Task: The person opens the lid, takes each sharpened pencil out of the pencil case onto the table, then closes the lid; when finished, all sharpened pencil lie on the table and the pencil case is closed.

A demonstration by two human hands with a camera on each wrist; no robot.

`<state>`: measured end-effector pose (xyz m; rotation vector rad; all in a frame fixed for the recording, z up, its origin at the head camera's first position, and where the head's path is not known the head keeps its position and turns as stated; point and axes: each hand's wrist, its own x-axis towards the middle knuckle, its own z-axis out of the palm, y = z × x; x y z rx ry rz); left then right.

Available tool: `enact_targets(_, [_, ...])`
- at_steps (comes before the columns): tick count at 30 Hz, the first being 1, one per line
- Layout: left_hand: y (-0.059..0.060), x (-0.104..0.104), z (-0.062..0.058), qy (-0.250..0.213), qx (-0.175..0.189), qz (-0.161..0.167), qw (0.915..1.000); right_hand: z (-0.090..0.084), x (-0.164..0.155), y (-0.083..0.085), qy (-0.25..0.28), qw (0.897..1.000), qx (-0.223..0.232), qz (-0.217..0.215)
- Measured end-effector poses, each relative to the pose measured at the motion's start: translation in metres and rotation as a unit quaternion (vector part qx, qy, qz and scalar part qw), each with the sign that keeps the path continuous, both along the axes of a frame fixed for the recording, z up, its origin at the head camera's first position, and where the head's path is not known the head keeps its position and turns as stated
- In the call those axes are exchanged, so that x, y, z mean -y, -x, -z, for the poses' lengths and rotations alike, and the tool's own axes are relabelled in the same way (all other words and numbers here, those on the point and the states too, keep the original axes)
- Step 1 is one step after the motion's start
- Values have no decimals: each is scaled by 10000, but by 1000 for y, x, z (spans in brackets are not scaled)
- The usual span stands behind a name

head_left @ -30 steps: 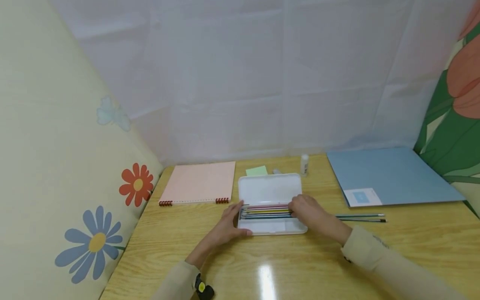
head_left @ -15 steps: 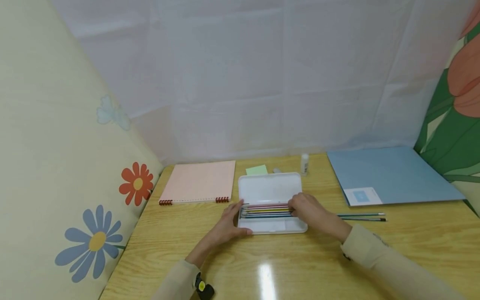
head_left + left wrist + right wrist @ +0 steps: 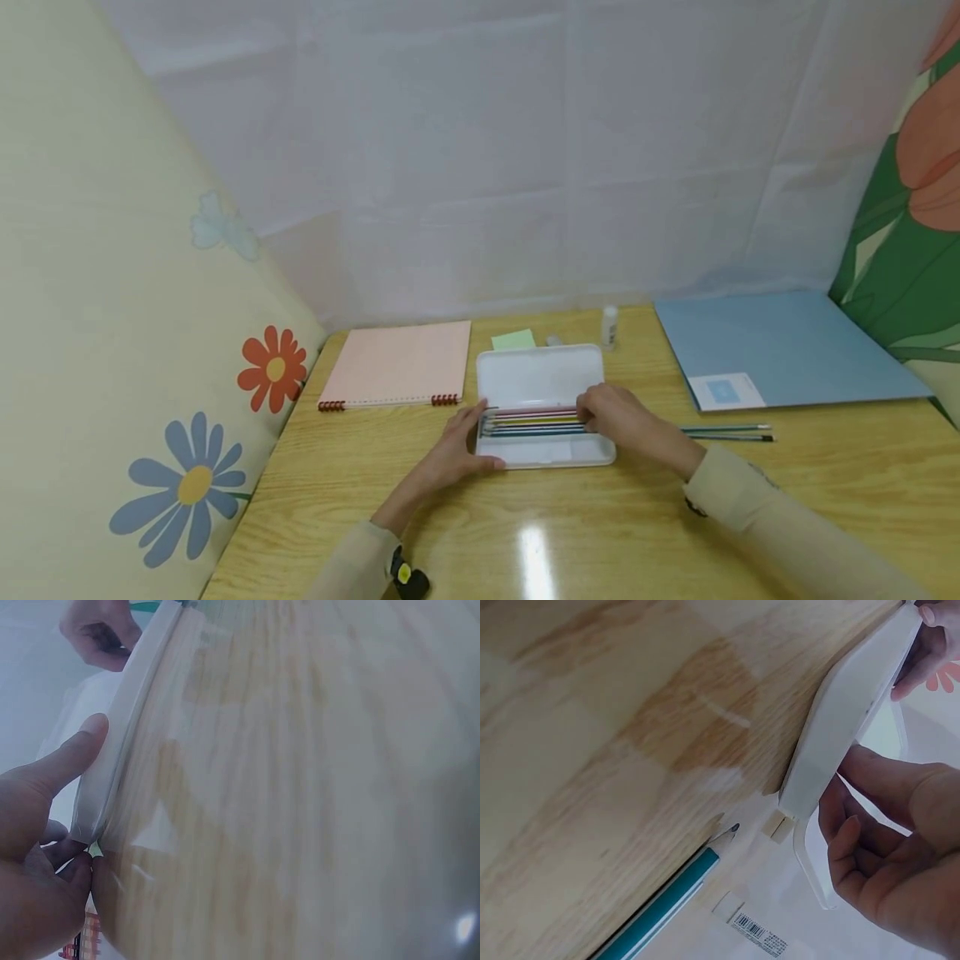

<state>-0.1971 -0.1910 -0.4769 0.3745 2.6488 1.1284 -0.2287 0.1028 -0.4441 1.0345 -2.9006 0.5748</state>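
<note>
No words or numbers could be read. A barcode sticker (image 3: pixel 759 934) lay on the table under the right wrist view, its digits too small, and the blue folder's white label (image 3: pixel 726 391) was blurred.

Both arms wear long, loose sleeves of pale beige cloth, gathered at the cuffs just behind the bare left hand (image 3: pixel 459 446) and right hand (image 3: pixel 618 419). A small black device with a round yellow mark sits at the left wrist; it looks like a strapped-on camera, though the view is unclear.
</note>
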Motion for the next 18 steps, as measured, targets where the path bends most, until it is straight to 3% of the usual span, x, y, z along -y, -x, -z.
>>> enact_targets(10, [1,1,1,-8,-49,26,10000,3,-2,-1,-147,9998,-120,-105])
enact_targets(18, [-1,1,-1,28,55,19,10000,7,-10,3,261,9994,190,-111])
